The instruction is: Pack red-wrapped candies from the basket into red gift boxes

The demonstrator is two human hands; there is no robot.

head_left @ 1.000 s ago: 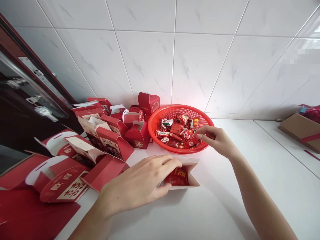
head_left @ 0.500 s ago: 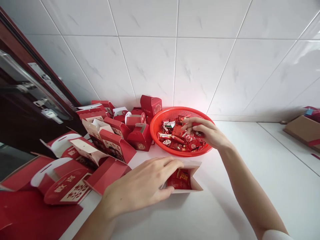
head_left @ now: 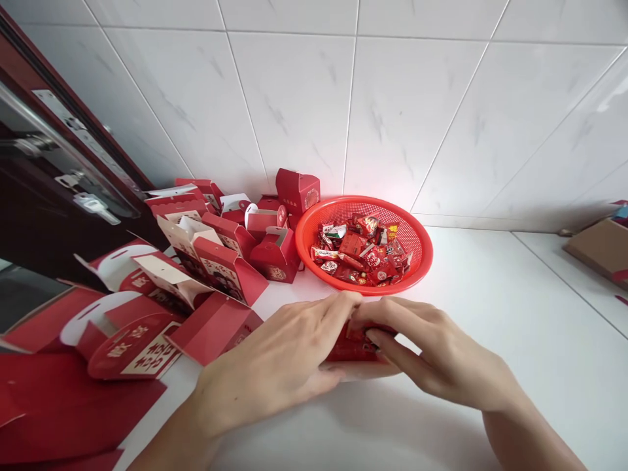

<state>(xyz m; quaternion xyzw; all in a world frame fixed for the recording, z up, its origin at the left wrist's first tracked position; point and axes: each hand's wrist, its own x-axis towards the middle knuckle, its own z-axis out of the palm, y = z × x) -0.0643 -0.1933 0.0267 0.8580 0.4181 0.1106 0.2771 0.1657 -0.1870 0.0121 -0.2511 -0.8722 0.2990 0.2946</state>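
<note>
An open paper gift box (head_left: pixel 370 373) with a red inside sits on the white counter, mostly covered by my hands. My left hand (head_left: pixel 275 366) is closed around its left side, the thumb along the near edge. Fingers of my right hand (head_left: pixel 441 356) reach down into the box mouth, pinching a small red wrapped candy (head_left: pixel 385 328), only partly visible. Just beyond the box stands a red plastic basket (head_left: pixel 424 252) holding several wrapped candies (head_left: pixel 353 245).
Several red gift boxes (head_left: pixel 220 330) crowd the counter (head_left: pixel 471 281) on the left. A dark door with keys (head_left: pixel 95 206) in its lock borders them. White tiles (head_left: pixel 289 104) form the wall behind; a cardboard box (head_left: pixel 601 248) lies at far right.
My right hand has moved from the basket toward me to the box opening, carrying a candy. My left hand stays on the box. The view has tilted down slightly.
</note>
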